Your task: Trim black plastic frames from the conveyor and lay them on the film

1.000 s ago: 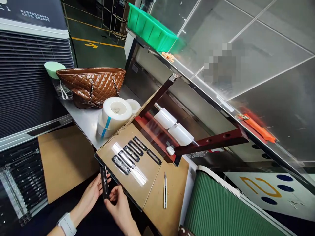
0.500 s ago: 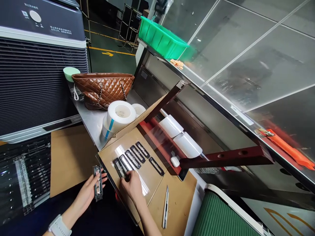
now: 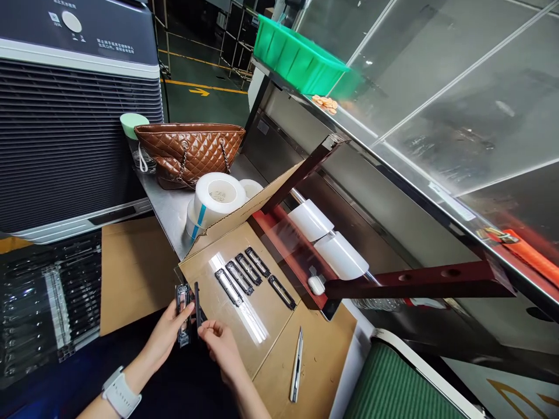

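Observation:
My left hand (image 3: 163, 337), with a pale watch on the wrist, is closed around a black narrow rectangular frame part (image 3: 183, 317), held upright beyond the cardboard's near edge. Beside it, my right hand (image 3: 225, 349) pinches the lower end of a second slim black frame part (image 3: 198, 304), turned edge-on. The two parts stand close together; whether they touch I cannot tell. Several similar black frame parts (image 3: 239, 276) lie in a slanted row on the clear film-covered cardboard (image 3: 218, 326), with another frame part (image 3: 282, 292) to their right.
A utility knife (image 3: 296, 366) lies on the cardboard at right. Behind stand a red roller holder (image 3: 279, 244) with white film rolls (image 3: 340, 256), tape rolls (image 3: 218, 195) and a brown handbag (image 3: 192, 151). A tray of black parts (image 3: 30, 302) sits at left, a green conveyor belt (image 3: 402, 384) at right.
My right hand has picked the nearest frame part off the row and drawn it left, beside the part in my left hand. The view has shifted slightly.

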`<state>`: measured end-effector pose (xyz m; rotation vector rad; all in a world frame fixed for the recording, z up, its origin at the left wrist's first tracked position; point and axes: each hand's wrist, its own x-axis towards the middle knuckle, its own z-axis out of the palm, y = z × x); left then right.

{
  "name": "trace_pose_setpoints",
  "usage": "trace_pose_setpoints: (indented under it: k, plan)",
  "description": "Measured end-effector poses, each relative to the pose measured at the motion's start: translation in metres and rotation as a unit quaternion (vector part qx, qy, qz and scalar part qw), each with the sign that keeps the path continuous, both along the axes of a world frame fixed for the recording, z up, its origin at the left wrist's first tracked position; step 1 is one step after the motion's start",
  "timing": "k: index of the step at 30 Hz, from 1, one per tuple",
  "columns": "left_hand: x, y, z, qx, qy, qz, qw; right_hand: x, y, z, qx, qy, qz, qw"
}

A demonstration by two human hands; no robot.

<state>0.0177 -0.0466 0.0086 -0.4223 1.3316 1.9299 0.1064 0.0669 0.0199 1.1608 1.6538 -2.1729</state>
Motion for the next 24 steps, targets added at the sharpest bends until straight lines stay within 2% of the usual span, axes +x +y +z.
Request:
trace_pose_setpoints:
  k: [5,9,13,15,19,24]
  plan:
    - [0.001,-0.002,0.000,-0.001,0.000,0.000,1.000,0.001,-0.004,-0.002,0.060,0.007,0.024,0.998]
    - [0.001,-0.002,-0.006,0.002,-0.018,0.008,1.000,0.000,0.016,0.001,0.167,0.019,0.056,0.984]
    - [0.002,-0.002,-0.011,0.006,-0.034,0.018,0.999,-0.007,0.057,-0.001,0.370,0.011,-0.006,0.929]
    - [0.003,-0.003,-0.013,0.010,-0.041,0.023,0.999,-0.012,0.075,-0.004,0.410,-0.005,-0.011,0.912]
    - [0.002,-0.005,-0.014,0.021,-0.053,0.031,0.998,-0.017,0.087,-0.008,0.343,-0.019,-0.009,0.939]
    - [-0.003,-0.008,-0.010,0.030,-0.073,0.048,0.996,-0.011,0.072,-0.005,0.137,-0.013,0.007,0.990]
